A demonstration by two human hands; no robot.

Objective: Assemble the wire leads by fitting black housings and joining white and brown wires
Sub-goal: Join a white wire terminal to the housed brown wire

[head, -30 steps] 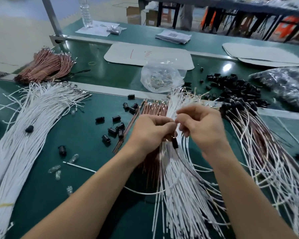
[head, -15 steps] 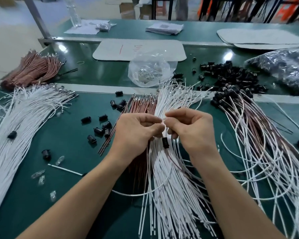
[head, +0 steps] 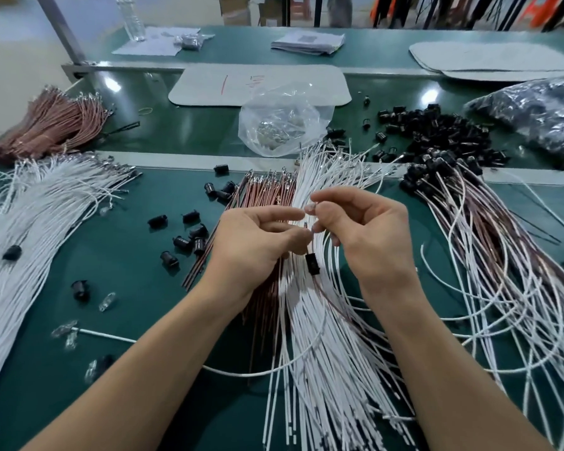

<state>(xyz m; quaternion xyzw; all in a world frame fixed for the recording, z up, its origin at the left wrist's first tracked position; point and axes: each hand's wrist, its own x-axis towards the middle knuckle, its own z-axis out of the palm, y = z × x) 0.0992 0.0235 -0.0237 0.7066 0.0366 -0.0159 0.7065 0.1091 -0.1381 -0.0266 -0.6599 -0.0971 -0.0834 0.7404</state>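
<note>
My left hand (head: 251, 242) pinches the top ends of a wire pair between thumb and forefinger. A black housing (head: 312, 264) hangs on those wires just below my fingers, and a thin brown wire (head: 331, 302) trails down from it. My right hand (head: 365, 229) pinches a small clear cap (head: 310, 208) right above the left fingertips. Under both hands lie a fan of white wires (head: 319, 353) and a bundle of brown wires (head: 264, 193). Loose black housings (head: 189, 237) lie left of my left hand.
A big white wire bundle (head: 30, 229) fills the left side, with a brown bundle (head: 52, 125) behind it. A clear plastic bag (head: 280, 125) and a heap of black housings (head: 437, 131) sit at the back. Finished leads (head: 489, 255) pile at right. Clear caps (head: 106, 301) lie front left.
My hands have drawn slightly apart. The right fingers have lifted a little with the clear cap, and the black housing hangs more exposed below them.
</note>
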